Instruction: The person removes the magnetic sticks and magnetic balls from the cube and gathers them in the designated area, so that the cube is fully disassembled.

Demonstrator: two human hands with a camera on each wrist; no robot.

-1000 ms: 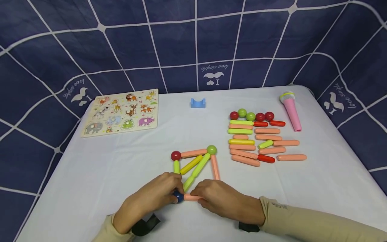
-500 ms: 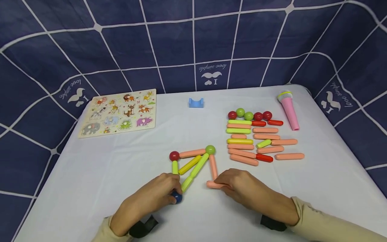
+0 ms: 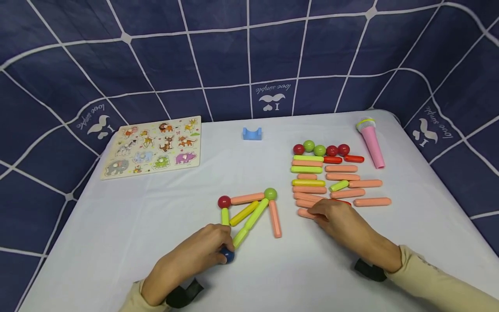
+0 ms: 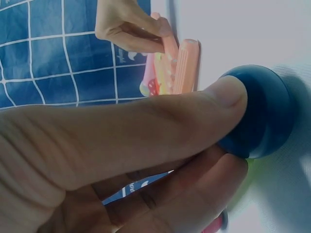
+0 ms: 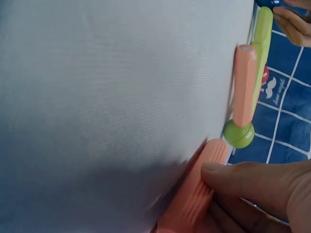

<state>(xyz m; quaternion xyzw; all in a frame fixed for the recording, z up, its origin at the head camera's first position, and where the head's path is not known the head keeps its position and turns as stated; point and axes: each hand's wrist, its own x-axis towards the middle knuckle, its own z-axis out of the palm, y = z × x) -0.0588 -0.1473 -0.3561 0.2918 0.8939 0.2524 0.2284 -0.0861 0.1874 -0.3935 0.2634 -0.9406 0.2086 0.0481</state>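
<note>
My left hand (image 3: 206, 246) pinches a glossy blue ball (image 4: 265, 114) between thumb and fingers on the white tabletop. Just above it, a light-green stick leads to a red ball (image 3: 224, 202), and a longer light-green stick (image 3: 249, 225) slants up to a green ball (image 3: 270, 193). From the green ball an orange stick (image 3: 275, 220) points toward me, its near end free. My right hand (image 3: 343, 221) pinches another orange stick (image 5: 194, 194) beside the front of the stick group; its palm hides part of that stick and a red one.
Rows of orange, green, yellow and red sticks (image 3: 306, 169) lie at the right, with several balls (image 3: 331, 151) behind them. A pink toy microphone (image 3: 373, 145) lies farther right. An animal puzzle board (image 3: 156, 147) sits back left, and a blue cradle-shaped block (image 3: 252, 134) back centre.
My right hand has carried the orange stick from beside the blue ball rightward to the stick group. The left hand stays on the blue ball.
</note>
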